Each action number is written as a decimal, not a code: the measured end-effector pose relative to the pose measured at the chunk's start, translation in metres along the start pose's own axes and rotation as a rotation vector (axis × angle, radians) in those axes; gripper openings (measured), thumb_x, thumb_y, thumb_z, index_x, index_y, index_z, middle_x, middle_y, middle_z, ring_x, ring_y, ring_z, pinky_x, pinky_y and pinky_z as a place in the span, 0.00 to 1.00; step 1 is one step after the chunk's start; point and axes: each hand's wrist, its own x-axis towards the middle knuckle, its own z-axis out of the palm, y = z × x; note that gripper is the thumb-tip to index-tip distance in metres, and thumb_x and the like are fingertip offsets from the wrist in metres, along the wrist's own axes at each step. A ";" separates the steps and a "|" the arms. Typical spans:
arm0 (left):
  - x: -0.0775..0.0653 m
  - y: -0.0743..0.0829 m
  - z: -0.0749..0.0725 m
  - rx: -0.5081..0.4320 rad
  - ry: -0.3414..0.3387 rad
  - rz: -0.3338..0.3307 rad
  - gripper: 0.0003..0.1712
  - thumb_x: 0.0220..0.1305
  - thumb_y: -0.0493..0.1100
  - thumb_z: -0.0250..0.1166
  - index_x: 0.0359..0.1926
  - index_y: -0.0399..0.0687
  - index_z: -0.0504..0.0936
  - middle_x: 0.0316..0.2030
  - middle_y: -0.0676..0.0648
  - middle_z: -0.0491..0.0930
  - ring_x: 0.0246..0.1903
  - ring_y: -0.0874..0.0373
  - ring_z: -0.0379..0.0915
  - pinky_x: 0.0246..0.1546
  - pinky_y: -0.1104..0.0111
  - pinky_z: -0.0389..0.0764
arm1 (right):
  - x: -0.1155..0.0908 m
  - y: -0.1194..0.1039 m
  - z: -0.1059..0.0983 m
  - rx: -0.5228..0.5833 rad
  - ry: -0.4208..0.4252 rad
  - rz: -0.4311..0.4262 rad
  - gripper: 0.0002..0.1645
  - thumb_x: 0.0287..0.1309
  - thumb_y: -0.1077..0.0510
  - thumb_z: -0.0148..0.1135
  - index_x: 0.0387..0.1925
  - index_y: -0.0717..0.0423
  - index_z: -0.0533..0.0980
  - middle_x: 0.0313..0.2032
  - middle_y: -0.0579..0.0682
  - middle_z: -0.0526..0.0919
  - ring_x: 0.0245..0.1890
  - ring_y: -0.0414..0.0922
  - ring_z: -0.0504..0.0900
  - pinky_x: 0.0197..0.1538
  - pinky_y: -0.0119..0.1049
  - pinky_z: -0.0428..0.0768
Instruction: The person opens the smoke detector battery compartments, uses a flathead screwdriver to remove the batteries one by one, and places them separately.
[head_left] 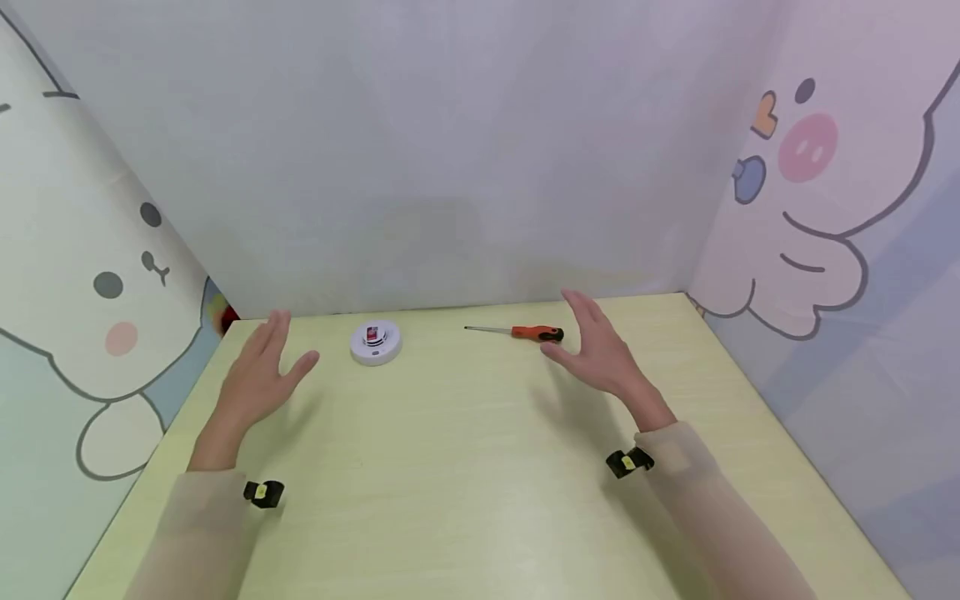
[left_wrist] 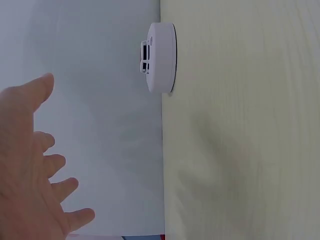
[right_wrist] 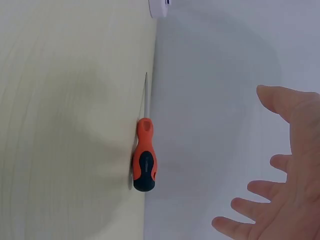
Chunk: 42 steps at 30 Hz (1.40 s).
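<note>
A round white smoke detector [head_left: 377,342] lies near the back edge of the table, with a small red and dark label on its raised centre. To its right is a screwdriver [head_left: 536,332] with an orange and black handle, its metal shaft pointing left. My left hand [head_left: 257,375] hovers left of the detector, thumb spread from the fingers, holding nothing. Above the table beside the screwdriver handle, my right hand [head_left: 600,354] is spread and holds nothing. Both wrist views show the hands apart from the detector [left_wrist: 162,58] and the screwdriver [right_wrist: 144,155].
The pale wooden table [head_left: 450,467] meets a plain light curtain [head_left: 450,167] at the back. Cartoon-printed panels [head_left: 832,192] stand along both sides. Each sleeve has a small black wrist camera [head_left: 264,493] at the cuff.
</note>
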 end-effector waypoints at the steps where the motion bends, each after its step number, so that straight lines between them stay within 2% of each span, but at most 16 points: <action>1: 0.002 0.000 0.001 -0.019 -0.005 -0.001 0.55 0.80 0.67 0.54 0.86 0.47 0.34 0.86 0.40 0.32 0.82 0.30 0.32 0.71 0.24 0.45 | 0.003 -0.002 0.001 0.016 -0.006 -0.003 0.60 0.67 0.31 0.67 0.87 0.40 0.44 0.85 0.53 0.48 0.82 0.60 0.55 0.67 0.71 0.71; 4: 0.010 -0.001 0.005 -0.070 -0.031 -0.016 0.55 0.80 0.68 0.53 0.86 0.50 0.32 0.86 0.41 0.32 0.82 0.28 0.34 0.69 0.22 0.47 | 0.012 -0.007 0.007 0.064 -0.028 -0.018 0.60 0.67 0.32 0.67 0.86 0.44 0.46 0.84 0.52 0.50 0.82 0.57 0.56 0.72 0.67 0.68; 9: 0.020 0.000 0.010 -0.122 -0.077 -0.021 0.56 0.79 0.68 0.55 0.86 0.47 0.34 0.85 0.36 0.37 0.81 0.27 0.37 0.72 0.26 0.48 | 0.027 -0.016 0.023 0.179 -0.062 -0.049 0.57 0.68 0.35 0.69 0.86 0.45 0.49 0.83 0.52 0.54 0.81 0.55 0.57 0.76 0.62 0.64; 13: 0.030 0.001 0.013 -0.142 -0.101 -0.010 0.56 0.79 0.67 0.57 0.86 0.47 0.36 0.84 0.33 0.43 0.80 0.27 0.44 0.73 0.28 0.51 | 0.041 -0.026 0.036 0.258 -0.089 -0.062 0.56 0.68 0.39 0.71 0.85 0.45 0.51 0.81 0.53 0.58 0.78 0.56 0.64 0.73 0.61 0.69; 18: 0.037 -0.003 0.014 -0.169 -0.124 -0.003 0.53 0.79 0.65 0.57 0.87 0.50 0.39 0.82 0.30 0.50 0.73 0.24 0.59 0.67 0.28 0.64 | 0.058 -0.040 0.060 0.349 -0.131 -0.088 0.55 0.68 0.44 0.73 0.84 0.48 0.53 0.80 0.54 0.61 0.75 0.58 0.68 0.70 0.59 0.74; 24: 0.043 -0.014 0.022 -0.232 -0.148 -0.015 0.50 0.80 0.64 0.57 0.87 0.48 0.44 0.81 0.29 0.52 0.72 0.25 0.62 0.68 0.33 0.68 | 0.075 -0.057 0.095 0.412 -0.203 -0.131 0.54 0.69 0.44 0.72 0.84 0.50 0.53 0.79 0.54 0.62 0.75 0.60 0.69 0.72 0.56 0.74; 32: 0.055 -0.023 0.031 -0.283 -0.140 0.021 0.47 0.80 0.60 0.59 0.86 0.46 0.49 0.77 0.29 0.61 0.73 0.28 0.63 0.69 0.36 0.69 | 0.092 -0.078 0.132 0.406 -0.269 -0.124 0.55 0.68 0.43 0.72 0.84 0.54 0.53 0.79 0.59 0.62 0.74 0.60 0.69 0.70 0.56 0.76; 38: 0.061 -0.028 0.037 -0.317 -0.168 0.034 0.46 0.80 0.58 0.60 0.85 0.44 0.50 0.77 0.29 0.62 0.73 0.29 0.63 0.70 0.38 0.69 | 0.102 -0.097 0.153 0.373 -0.294 -0.133 0.54 0.67 0.46 0.73 0.83 0.57 0.55 0.79 0.59 0.63 0.74 0.59 0.71 0.71 0.53 0.75; 42: 0.063 -0.029 0.040 -0.338 -0.193 0.023 0.44 0.81 0.55 0.60 0.85 0.44 0.52 0.77 0.29 0.62 0.72 0.28 0.64 0.68 0.36 0.71 | 0.108 -0.106 0.167 0.333 -0.313 -0.135 0.53 0.67 0.46 0.73 0.82 0.58 0.57 0.78 0.59 0.64 0.74 0.58 0.71 0.72 0.49 0.74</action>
